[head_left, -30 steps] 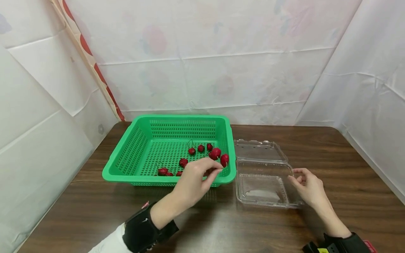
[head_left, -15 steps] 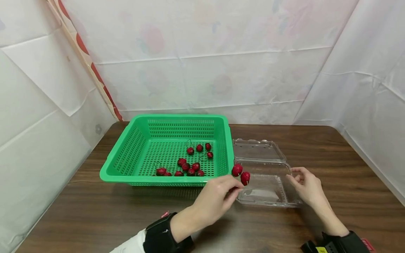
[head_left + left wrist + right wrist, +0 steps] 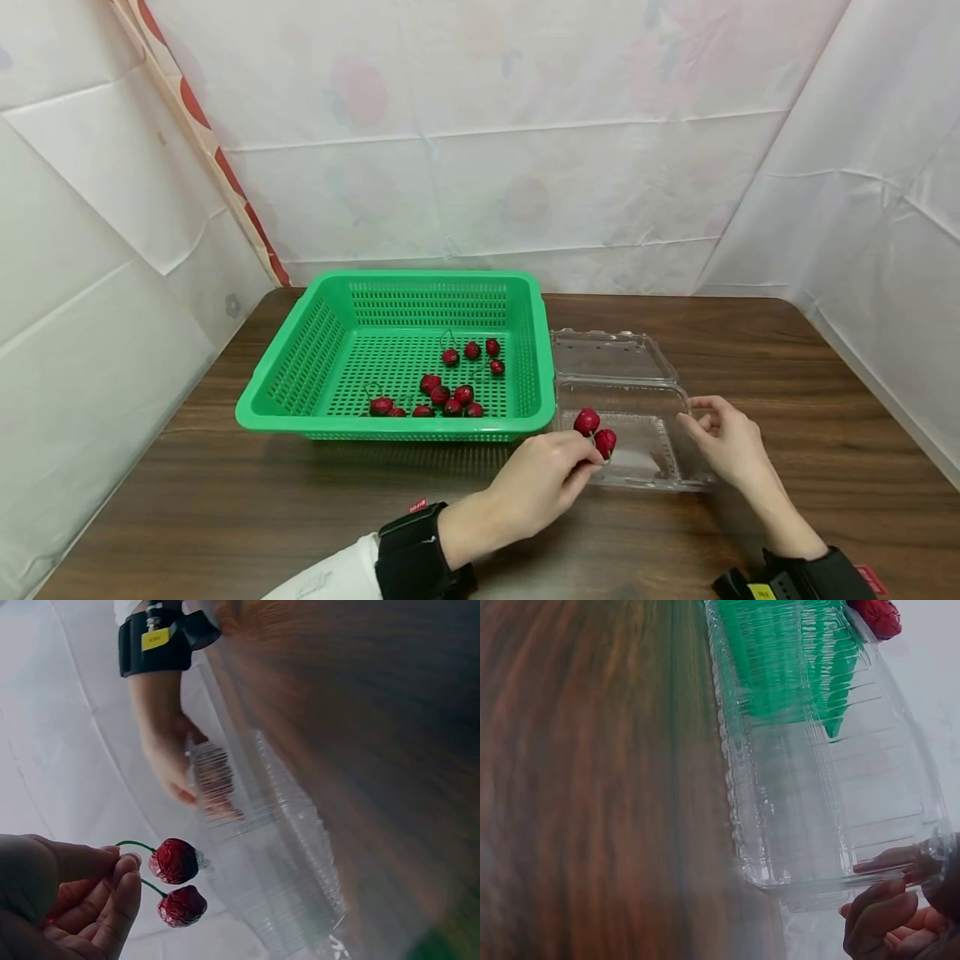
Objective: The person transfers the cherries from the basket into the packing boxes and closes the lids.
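My left hand (image 3: 542,482) pinches the green stems of two dark red cherries (image 3: 587,422), which hang over the near left part of a clear plastic clamshell box (image 3: 637,427). In the left wrist view the paired cherries (image 3: 174,860) dangle from thumb and fingertips, one below the other. My right hand (image 3: 726,442) grips the box's right rim between thumb and fingers, and the right wrist view shows the thumb through the clear wall. The lid (image 3: 611,357) lies folded back behind the box. Left of it, a green basket (image 3: 397,424) holds several loose cherries (image 3: 440,396).
Everything stands on a dark brown wood-grain table (image 3: 300,517). A pale patterned cloth (image 3: 480,167) hangs behind and at both sides. The basket's right rim sits close beside the box and lid.
My left hand has lifted the two cherries out of the basket and carried them right, over the box. The right hand has kept its hold on the rim.
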A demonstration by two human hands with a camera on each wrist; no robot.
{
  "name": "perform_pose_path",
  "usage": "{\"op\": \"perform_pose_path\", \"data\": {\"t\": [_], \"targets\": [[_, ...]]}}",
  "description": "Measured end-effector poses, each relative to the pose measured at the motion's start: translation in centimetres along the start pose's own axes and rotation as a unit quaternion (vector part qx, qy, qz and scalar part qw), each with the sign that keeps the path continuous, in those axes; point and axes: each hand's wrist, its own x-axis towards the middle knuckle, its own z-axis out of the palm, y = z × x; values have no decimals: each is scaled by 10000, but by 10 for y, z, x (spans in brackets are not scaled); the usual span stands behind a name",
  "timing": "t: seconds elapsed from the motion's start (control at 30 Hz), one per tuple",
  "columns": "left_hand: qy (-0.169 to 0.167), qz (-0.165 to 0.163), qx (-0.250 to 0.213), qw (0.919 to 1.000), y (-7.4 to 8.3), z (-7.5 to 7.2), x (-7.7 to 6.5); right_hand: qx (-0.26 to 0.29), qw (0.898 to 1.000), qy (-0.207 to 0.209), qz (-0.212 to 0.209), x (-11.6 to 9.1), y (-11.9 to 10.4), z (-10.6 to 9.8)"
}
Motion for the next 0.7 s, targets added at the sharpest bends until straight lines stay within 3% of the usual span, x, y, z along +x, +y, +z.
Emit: {"op": "perform_pose_path", "data": {"t": [0.23,0.4,0.7], "targets": [[-325,-6,321,9990,-2,8,2,102,9989,-410,224,1,0,-5],[-415,-13,434,9982,-4,10,3,320,9948,-815,517,0,0,-9],[-445,-18,683,9967,-7,16,8,662,9893,-1064,752,0,0,-11]]}}
